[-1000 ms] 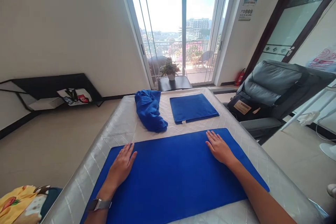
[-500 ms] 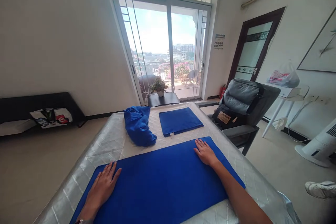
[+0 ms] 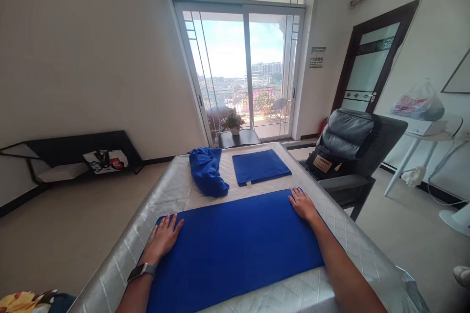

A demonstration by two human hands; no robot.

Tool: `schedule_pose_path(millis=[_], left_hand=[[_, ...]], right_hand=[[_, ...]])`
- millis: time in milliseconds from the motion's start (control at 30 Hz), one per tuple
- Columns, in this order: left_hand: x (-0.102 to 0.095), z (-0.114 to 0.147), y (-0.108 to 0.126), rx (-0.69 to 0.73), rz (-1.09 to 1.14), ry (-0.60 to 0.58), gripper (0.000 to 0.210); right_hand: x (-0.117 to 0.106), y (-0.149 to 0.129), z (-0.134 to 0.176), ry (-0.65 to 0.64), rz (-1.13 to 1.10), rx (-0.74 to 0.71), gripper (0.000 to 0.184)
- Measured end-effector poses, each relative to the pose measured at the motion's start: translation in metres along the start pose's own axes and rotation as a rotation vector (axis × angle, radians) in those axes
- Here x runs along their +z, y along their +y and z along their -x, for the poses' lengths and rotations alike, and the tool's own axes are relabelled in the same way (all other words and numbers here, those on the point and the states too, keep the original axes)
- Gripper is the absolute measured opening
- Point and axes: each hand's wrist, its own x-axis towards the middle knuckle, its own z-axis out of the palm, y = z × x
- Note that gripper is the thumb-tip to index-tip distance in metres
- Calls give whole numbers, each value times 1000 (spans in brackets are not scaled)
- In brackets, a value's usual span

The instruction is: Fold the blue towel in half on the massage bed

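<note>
A blue cloth (image 3: 235, 244) lies spread flat in front of me on a silvery quilted table cover (image 3: 304, 288). My left hand (image 3: 163, 239) rests palm down on its far left corner, fingers stretched out and a watch on the wrist. Over at the far right corner, my right hand (image 3: 303, 204) lies flat on the cloth with its fingers apart. Beyond the cloth sits a neatly folded blue cloth (image 3: 261, 166) with a small white tag. To the left of that is a crumpled blue cloth (image 3: 207, 172).
A grey armchair (image 3: 348, 151) with a black bag (image 3: 325, 162) stands close on the right. Past the far edge is a dark chair (image 3: 238, 139) bearing a potted plant (image 3: 233, 122). A low black bench (image 3: 69, 149) is against the left wall. Patterned fabric (image 3: 33, 301) shows at lower left.
The view has shifted left. My right hand has slid outward to the cloth's far right corner, and my left hand now lies nearer the far left corner. Both stay flat.
</note>
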Motion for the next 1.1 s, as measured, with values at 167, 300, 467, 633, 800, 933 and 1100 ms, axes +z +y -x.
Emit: schedule_pose_path(millis=[167,300,467,633,800,933,1100], left_hand=[[-28,-17,88,10,170,7,72],[-35,-34,182,281,283,63,69],[-9,-45,216,297,290,49,63],[7,-40,167,248,233,-4,63],[7,-24,85,109,178,-54,60],[10,-10,17,28,153,-25,54],[11,-5,-25,-243,182,-21,64]], right_hand=[[7,2,-3,18,29,-4,66],[11,4,-5,36,52,-1,64],[9,4,-4,30,42,1,63],[7,3,-2,27,55,6,63],[8,4,-3,22,74,9,63],[7,5,-3,28,48,7,63],[6,4,-4,35,59,16,61]])
